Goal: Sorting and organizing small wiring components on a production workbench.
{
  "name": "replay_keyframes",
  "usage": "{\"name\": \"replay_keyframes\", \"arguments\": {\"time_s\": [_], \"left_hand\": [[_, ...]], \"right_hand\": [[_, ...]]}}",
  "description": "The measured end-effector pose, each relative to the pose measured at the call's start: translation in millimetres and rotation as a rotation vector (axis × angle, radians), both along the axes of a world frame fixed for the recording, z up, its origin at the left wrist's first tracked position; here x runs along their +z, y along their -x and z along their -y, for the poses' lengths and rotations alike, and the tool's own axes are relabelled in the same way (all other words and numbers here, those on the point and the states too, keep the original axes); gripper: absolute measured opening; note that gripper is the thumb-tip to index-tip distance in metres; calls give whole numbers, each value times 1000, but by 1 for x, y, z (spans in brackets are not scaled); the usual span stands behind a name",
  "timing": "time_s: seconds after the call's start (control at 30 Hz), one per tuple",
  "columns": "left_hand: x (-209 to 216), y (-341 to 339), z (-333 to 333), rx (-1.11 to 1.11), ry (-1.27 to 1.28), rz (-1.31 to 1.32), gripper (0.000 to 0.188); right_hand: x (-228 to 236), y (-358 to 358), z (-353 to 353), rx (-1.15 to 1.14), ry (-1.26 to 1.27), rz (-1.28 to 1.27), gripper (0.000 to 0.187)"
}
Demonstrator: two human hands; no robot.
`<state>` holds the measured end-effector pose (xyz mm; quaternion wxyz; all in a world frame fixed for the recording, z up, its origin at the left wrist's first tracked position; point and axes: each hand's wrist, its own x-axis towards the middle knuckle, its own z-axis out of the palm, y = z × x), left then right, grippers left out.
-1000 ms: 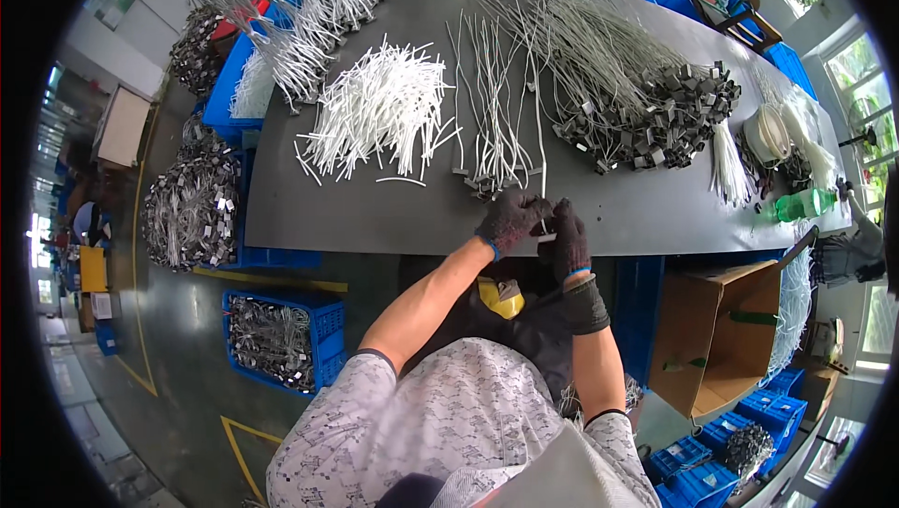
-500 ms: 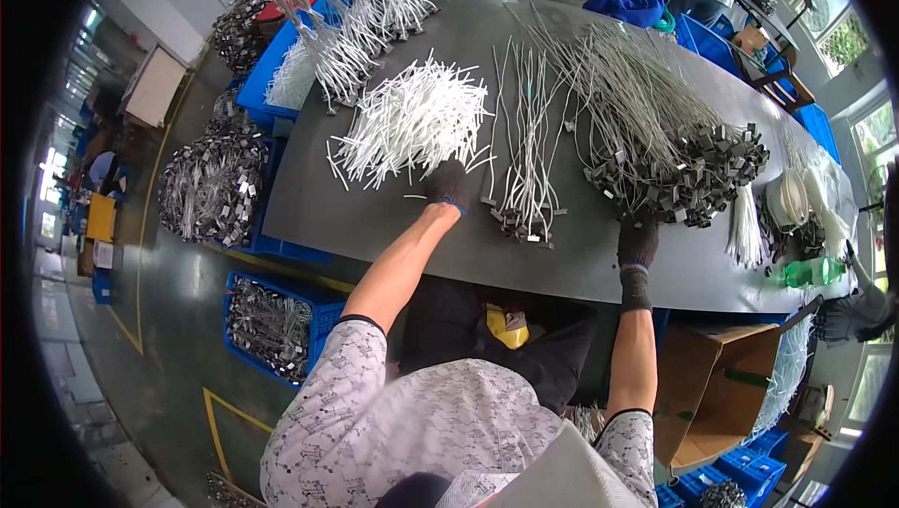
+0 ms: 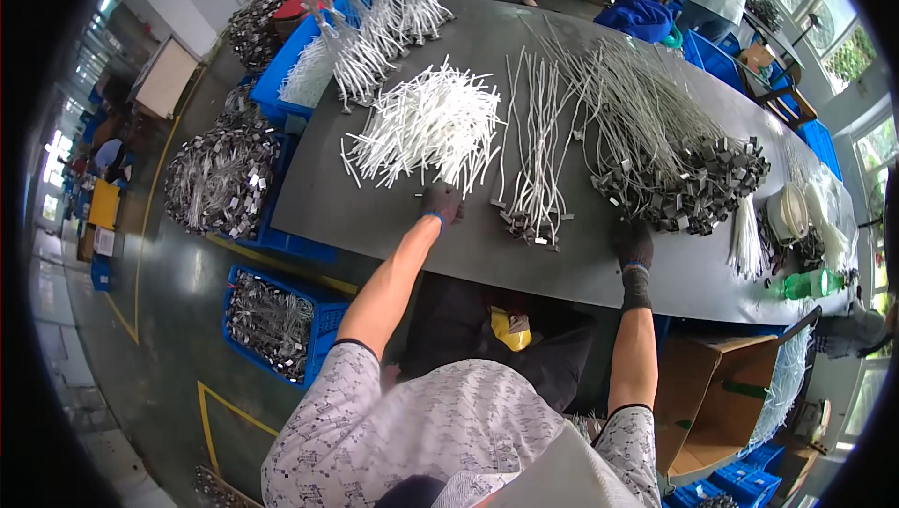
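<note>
My left hand (image 3: 443,202), in a dark glove, is at the near edge of a heap of short white tubes (image 3: 431,124). Its fingers look drawn together; whatever they may hold is too small to make out. My right hand (image 3: 635,244), gloved the same way, reaches the near edge of a large pile of grey cables with dark connectors (image 3: 693,185). Its fingertips merge with the dark connectors, so their pose is unclear. Between the hands lies a smaller bundle of cables (image 3: 536,199), connector ends toward me, with white tubing along the wires.
The grey table (image 3: 375,236) curves around me. Hanging cable bundles (image 3: 375,49) and a blue crate (image 3: 281,87) stand at the far left. A crate of cables (image 3: 272,321) sits on the floor. At right are a green bottle (image 3: 810,283) and a cardboard box (image 3: 721,396).
My left hand has drawn back slightly from the white tube heap toward me. My right hand stays beside the connectors. The whole view has shifted a little.
</note>
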<state>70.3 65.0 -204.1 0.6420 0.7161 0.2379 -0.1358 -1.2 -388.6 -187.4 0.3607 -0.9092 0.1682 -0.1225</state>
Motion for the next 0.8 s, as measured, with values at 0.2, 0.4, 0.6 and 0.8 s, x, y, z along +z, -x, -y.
{"name": "replay_keyframes", "arguments": {"time_s": [0.2,0.4,0.6,0.8], "left_hand": [[46,42,-5,79,40,57,20],[26,-21,62,-242,-452,436,26],[7,-37,58,-468,-369,270,32],[28,-28,45,-343,-164,278,25]], "right_hand": [[17,21,-26,-243,267,-31,35],[-69,62,35,-59,646,-257,25],[-2,151,-49,267,-143,23,17],[-27,326,-22,-8,207,-500,30]]}}
